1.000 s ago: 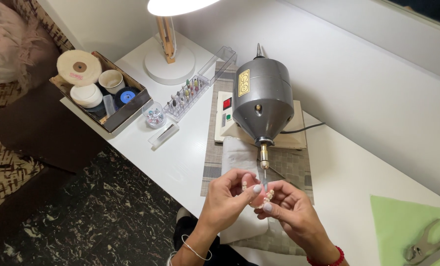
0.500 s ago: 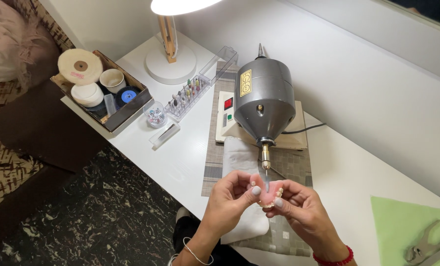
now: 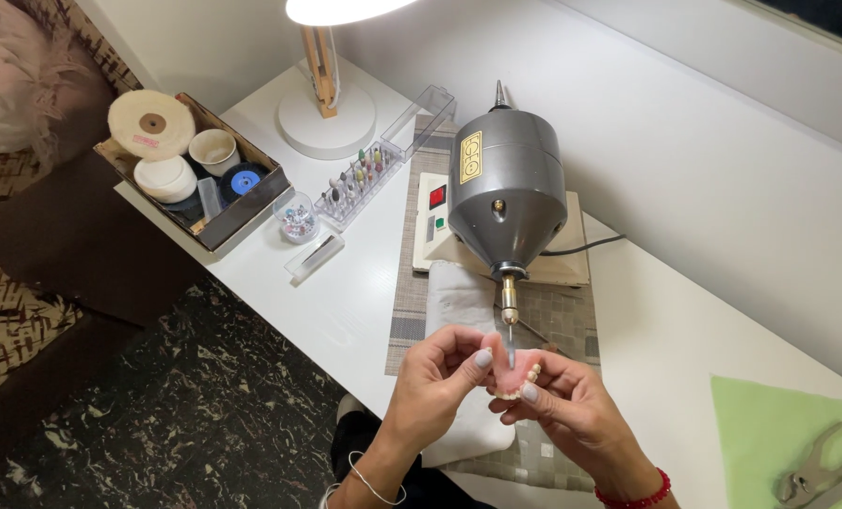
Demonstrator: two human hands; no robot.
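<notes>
**Now a denture is held to the tip of the grinding machine**

Presently a pink denture (image 3: 518, 370) with a row of pale teeth is held up just below the grey grinding machine (image 3: 507, 193), and the thin bit (image 3: 510, 341) at the machine's front end touches its upper edge. The step in hand is judged to be the trimming of the pink base. For the next move, a firm pinch and a slow turning of the denture against the bit would be needed, so that it is not caught and thrown.

The denture is gripped from both sides. The left hand (image 3: 437, 382) is closed on its left end with thumb and forefinger, and the right hand (image 3: 572, 407) is closed on its right end in the same way. Both hands are in front of the machine, over a white folded cloth (image 3: 463, 302) on a checked mat (image 3: 412, 292). Left of the machine, a clear rack of small bits (image 3: 355, 181) and a box with polishing wheels (image 3: 181, 165) are seen.
</notes>
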